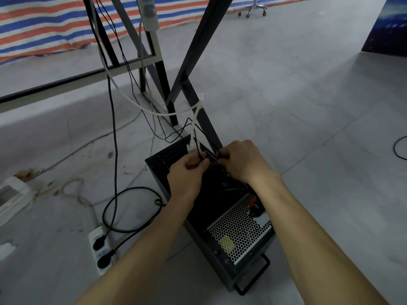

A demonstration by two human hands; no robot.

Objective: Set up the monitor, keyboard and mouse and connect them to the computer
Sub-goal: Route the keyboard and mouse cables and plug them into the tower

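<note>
Left fingers [199,165]: my thumb and forefinger pinched a thin black cable [198,153] just over the computer's [240,227] back panel.
Right fingers [225,159]: I had them curled round the end of a second black cable [214,148] at the computer's port strip; its plug sat hidden under them.
Handling: I judged these cords light and limp, no use for pushing, so the hold belonged on the plug's hard shell, kept square to the port. The small metal tip looked easy to bend.
White plug [191,147]: it stood seated in the computer's panel, just beyond my left hand [187,176].
Right hand [241,161]: knuckles up, wrist bent down over the panel.
Arms: both reached forward and down, forearms converging above the computer's mesh grille.
Computer: it lay on its side on the floor at the foot of the desk legs [193,51].
Power strip [97,238]: left of the computer, two black plugs in it.
</note>
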